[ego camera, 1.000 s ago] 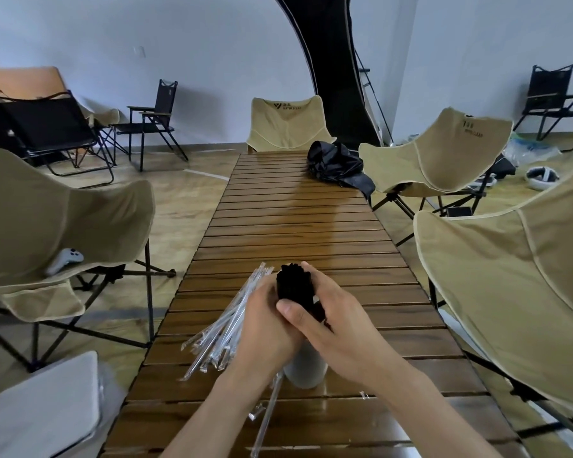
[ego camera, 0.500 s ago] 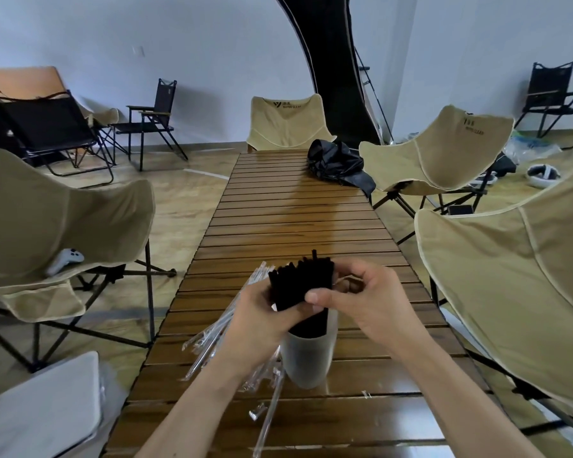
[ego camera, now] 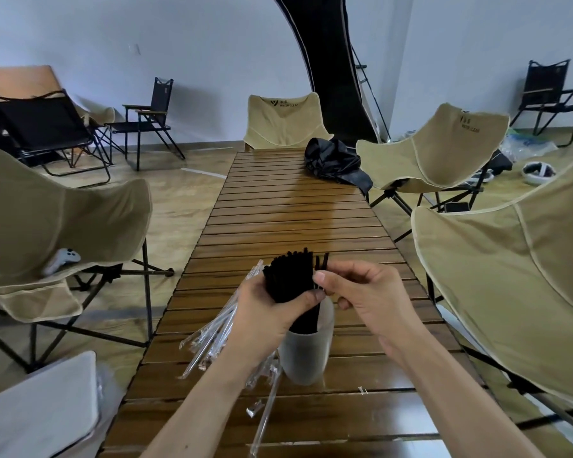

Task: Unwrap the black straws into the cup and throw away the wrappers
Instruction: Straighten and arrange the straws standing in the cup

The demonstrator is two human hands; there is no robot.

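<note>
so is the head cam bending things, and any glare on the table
Head view: wide-angle, so the black arch and the beige chairs near the edges bow outward; a pale sheen lies across the wooden table in mid-frame and again at its near edge; the black straws stay sharp.

We see black straws (ego camera: 291, 279) in a frosted white cup (ego camera: 306, 355), clear wrappers (ego camera: 212, 335) on the brown slatted bench (ego camera: 295, 209), with beige chairs (ego camera: 516, 269) and a black bag (ego camera: 333, 158).
</note>
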